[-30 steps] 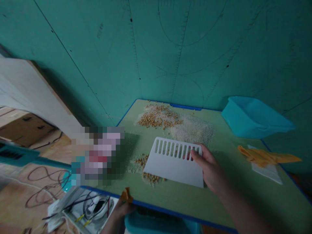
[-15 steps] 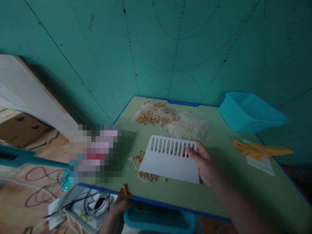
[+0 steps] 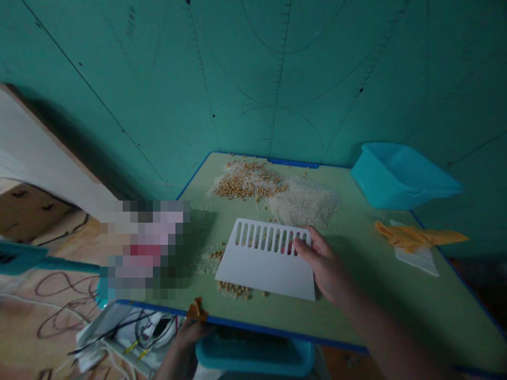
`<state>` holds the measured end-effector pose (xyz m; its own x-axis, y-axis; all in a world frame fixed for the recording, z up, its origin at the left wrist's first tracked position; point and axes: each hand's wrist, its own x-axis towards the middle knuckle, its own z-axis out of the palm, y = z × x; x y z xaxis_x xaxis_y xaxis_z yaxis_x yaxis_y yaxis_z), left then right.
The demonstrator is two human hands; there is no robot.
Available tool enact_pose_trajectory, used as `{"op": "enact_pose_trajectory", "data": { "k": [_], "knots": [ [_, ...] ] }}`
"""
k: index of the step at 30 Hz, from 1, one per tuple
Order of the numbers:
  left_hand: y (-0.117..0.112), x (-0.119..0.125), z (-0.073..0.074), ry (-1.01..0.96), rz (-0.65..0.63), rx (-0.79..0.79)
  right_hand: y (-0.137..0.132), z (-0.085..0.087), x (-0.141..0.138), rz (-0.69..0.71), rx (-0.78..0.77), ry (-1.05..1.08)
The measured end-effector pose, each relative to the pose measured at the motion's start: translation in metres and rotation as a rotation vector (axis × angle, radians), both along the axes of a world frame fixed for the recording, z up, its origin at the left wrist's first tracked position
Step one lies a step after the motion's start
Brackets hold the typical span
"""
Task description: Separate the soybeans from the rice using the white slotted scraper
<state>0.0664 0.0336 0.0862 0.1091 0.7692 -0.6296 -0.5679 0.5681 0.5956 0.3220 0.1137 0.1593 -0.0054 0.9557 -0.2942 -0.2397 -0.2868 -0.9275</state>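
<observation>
The right hand (image 3: 322,261) has thumb and fingers clamped on the right end of a slotted white plate (image 3: 265,274), over the table (image 3: 277,316), nearer than the beans (image 3: 241,184) and white grain (image 3: 304,203). The left hand (image 3: 194,331) is at the near edge by an orange scrap (image 3: 197,310); its fingers are too dim to tell whether they grip.

"What colour is the slotted scraper (image 3: 265,270)?"
"Plain white."
"And the soybeans (image 3: 233,187)?"
"Golden tan; the rice (image 3: 307,203) is pale white."
"The tabletop (image 3: 332,319)?"
"Pale green, with blue edge trim (image 3: 293,163)."
"The bin (image 3: 374,184)?"
"Turquoise, and the cloth (image 3: 414,238) is orange."
"Any pattern on the wall (image 3: 336,121)?"
"Yes: dark arcs and ticked lines on teal green."
</observation>
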Motion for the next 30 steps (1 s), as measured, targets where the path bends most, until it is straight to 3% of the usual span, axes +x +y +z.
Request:
{"op": "enact_pose_trajectory", "data": {
  "k": [19,23,30],
  "knots": [
    [0.0,0.004,0.005,0.086,0.066,-0.035,-0.001,-0.002,0.001,0.058,-0.038,0.005],
    [0.0,0.0,0.001,0.107,0.013,-0.037,-0.002,-0.002,0.0,0.071,-0.048,0.003],
    [-0.006,-0.001,-0.012,0.032,0.037,-0.015,-0.004,0.003,-0.004,0.071,-0.051,0.0]
  ]
}}
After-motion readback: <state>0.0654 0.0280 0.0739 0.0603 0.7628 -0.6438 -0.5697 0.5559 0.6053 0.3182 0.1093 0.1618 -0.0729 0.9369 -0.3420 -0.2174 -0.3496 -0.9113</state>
